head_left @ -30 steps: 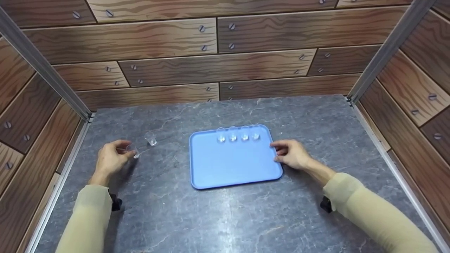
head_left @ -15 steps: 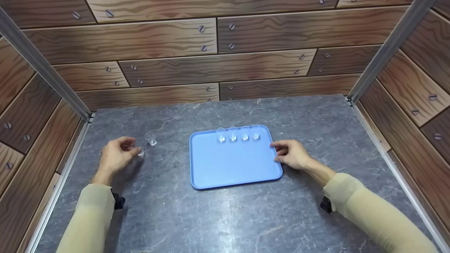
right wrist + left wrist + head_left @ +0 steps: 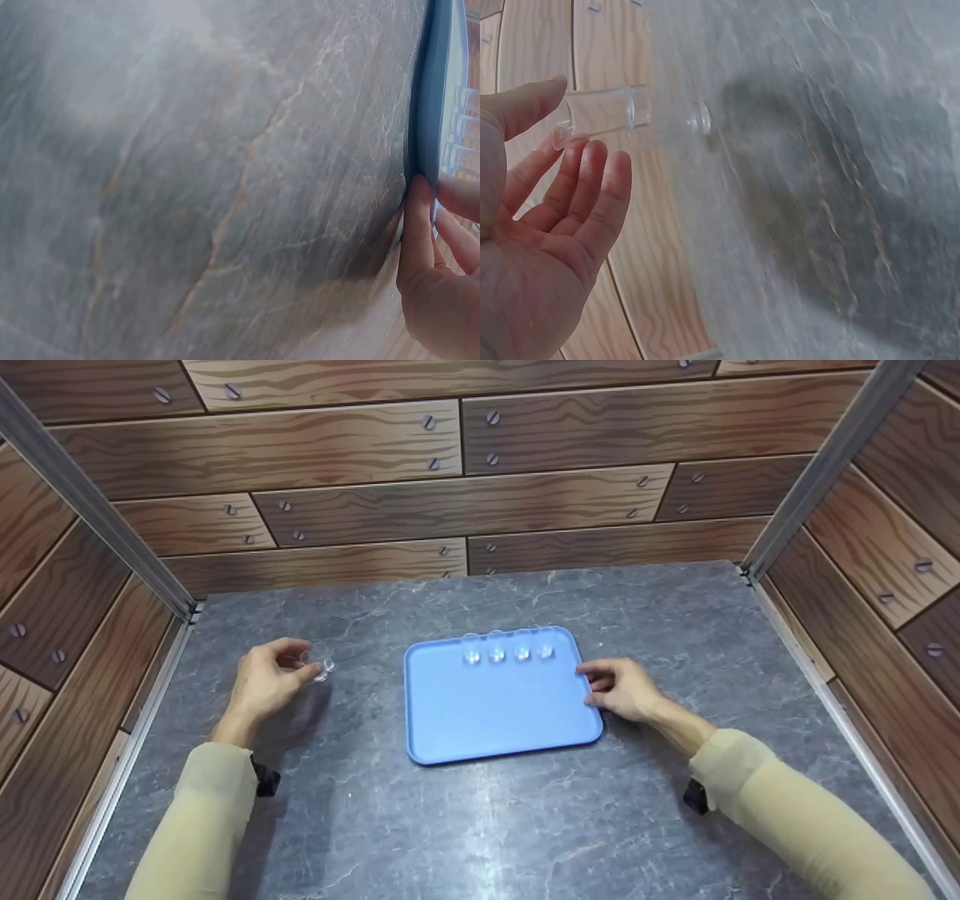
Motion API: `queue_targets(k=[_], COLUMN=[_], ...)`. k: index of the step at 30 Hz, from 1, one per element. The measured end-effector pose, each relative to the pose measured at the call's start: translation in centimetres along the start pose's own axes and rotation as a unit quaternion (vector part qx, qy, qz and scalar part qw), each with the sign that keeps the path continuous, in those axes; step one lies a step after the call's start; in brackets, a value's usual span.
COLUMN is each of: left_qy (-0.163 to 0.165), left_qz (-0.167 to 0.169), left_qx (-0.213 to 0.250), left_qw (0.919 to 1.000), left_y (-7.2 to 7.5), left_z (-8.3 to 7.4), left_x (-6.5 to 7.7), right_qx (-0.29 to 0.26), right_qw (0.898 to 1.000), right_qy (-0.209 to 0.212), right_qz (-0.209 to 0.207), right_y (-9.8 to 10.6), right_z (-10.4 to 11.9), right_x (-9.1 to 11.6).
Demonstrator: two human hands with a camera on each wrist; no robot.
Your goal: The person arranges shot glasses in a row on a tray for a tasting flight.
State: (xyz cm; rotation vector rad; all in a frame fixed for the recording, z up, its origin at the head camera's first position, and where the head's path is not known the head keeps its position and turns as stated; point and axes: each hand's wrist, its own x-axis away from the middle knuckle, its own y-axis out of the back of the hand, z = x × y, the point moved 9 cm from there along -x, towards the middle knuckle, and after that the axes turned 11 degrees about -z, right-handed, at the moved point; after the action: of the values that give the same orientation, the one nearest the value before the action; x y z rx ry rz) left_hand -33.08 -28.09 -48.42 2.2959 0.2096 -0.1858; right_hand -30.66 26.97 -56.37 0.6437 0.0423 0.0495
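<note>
My left hand pinches a small clear shot glass near its rim, thumb on one side and fingertips on the other. The glass hangs base down above the table. Just behind it a second clear shot glass stands on the table, and the two overlap in the head view; only its base area shows well in the left wrist view. At the right, my right hand grips the right edge of a blue tray, with thumb and fingers on either side of the rim.
Several clear shot glasses stand in a row along the tray's far edge, toward its right corner. The tray lies on a grey marbled table. Wood-patterned walls close off the back and both sides, with metal posts at the corners.
My left hand has moved right and farther from me with the shot glass, bringing it up to the standing one. The right hand and tray have stayed put.
</note>
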Motion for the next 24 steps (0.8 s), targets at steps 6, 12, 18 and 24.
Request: queue_targets(k=[6,12,18,24], left_qy=[-0.007,-0.004,-0.019,-0.040], left_qz=[0.001,0.012,0.025,0.039], left_qx=[0.015,0.027,0.040,0.041], left_qw=[0.9999,0.9996,0.9987,0.9976], left_y=[-0.9,-2.3,-3.7,-5.5], left_z=[-1.3,-2.5,-4.0,-5.2], left_x=[-0.1,-0.5,-0.8,-0.7], right_qx=[-0.013,-0.010,-0.008,-0.008], right_qw=[1.000,1.000,1.000,1.000], right_qy=[-0.002,-0.003,-0.005,-0.010], right_qz=[0.004,0.006,0.005,0.003], right_y=[-0.1,-0.2,-0.1,0.0], right_z=[0.2,0.3,0.3,0.2], right_x=[0.0,-0.1,0.0,0.1])
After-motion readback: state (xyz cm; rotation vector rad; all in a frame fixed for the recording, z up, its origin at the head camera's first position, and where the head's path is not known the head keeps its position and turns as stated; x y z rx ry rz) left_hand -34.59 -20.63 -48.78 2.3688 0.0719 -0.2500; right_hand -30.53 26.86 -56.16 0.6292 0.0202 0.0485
